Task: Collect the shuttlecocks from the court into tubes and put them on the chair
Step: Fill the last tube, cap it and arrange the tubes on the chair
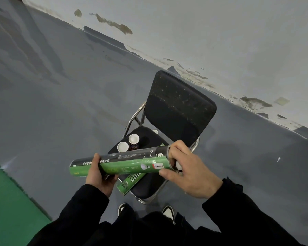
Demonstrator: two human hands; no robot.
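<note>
A person is standing right in front of a black folding chair (176, 110) and holding a green and black shuttlecock tube (121, 163) sideways above the seat. The tube's long side is running from left to right, so one end is pointing at each hand. The left hand (100, 176) is holding the tube from below, near its left end, with the fingers curled under it and the thumb pressing on top. The right hand (187, 172) is nearer the open end on the right, and its fingers and thumb are wrapping around that rim. Something small, round and white is peeking out under the right hand; it may be a shuttlecock's cork tip or a cap, but it is too hidden to tell. The tube is shiny, with white writing on the dark half and a small shuttlecock picture on the green half. Just under it, a second green tube (130, 182) is lying on the seat, with its near end sticking out past the front edge. Two more tubes with white caps (133, 139) are standing up at the back of the seat. One small white shuttlecock (278, 159) is lying on the grey floor, well away on the right.
</note>
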